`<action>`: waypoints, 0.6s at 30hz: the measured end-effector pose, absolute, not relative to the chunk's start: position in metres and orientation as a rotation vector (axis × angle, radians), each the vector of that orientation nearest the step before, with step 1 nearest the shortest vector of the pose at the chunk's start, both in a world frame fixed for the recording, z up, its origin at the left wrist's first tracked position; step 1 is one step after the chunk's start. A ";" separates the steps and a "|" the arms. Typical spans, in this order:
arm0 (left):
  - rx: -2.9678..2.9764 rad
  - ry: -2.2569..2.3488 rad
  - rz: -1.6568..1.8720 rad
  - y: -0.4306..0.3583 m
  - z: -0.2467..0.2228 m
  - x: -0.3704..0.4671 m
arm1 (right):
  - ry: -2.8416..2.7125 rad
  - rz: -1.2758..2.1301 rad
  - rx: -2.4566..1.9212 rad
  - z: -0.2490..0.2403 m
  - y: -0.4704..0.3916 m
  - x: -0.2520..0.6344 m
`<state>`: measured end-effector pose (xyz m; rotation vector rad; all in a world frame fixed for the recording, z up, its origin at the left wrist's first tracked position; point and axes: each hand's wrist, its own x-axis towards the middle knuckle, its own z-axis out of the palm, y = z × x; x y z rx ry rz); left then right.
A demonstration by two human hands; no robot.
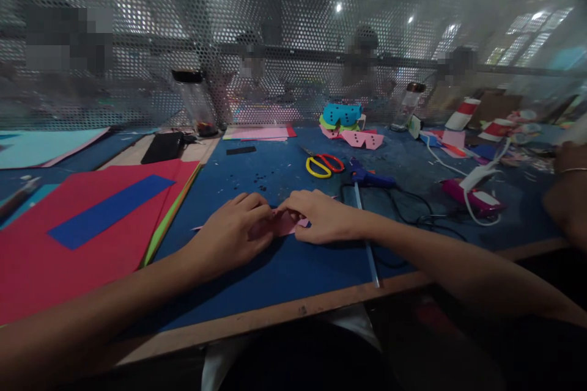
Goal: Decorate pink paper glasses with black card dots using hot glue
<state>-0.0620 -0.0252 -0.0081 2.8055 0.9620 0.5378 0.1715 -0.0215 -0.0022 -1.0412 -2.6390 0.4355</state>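
Observation:
A pink paper piece (285,224) lies on the blue table, partly covered by both hands. My left hand (238,229) is on its left part, fingers bent and pressed together over it. From the right, my right hand (316,215) pinches the same paper, its fingertips close to those of the left. Small black dots (260,180) are scattered just beyond the hands. Scissors (324,165) with yellow and red handles and a blue glue gun (371,176) with a clear glue stick (367,238) lie behind and beside my right hand.
Red sheets (101,195) with a blue strip (112,209) are at left, near a black phone (163,148). Pink and blue cut-outs (342,114), bottles (197,104) and a magenta device (474,197) stand or lie farther back. Another person's arm (568,195) is at right.

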 end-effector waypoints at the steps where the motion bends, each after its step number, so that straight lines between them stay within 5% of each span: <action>1: 2.801 0.970 0.543 -0.025 -0.008 -0.062 | -2.643 0.446 -1.035 -0.001 -0.021 0.172; 18: 2.699 1.124 0.571 -0.016 -0.018 -0.060 | -2.640 0.471 -1.043 -0.002 -0.019 0.172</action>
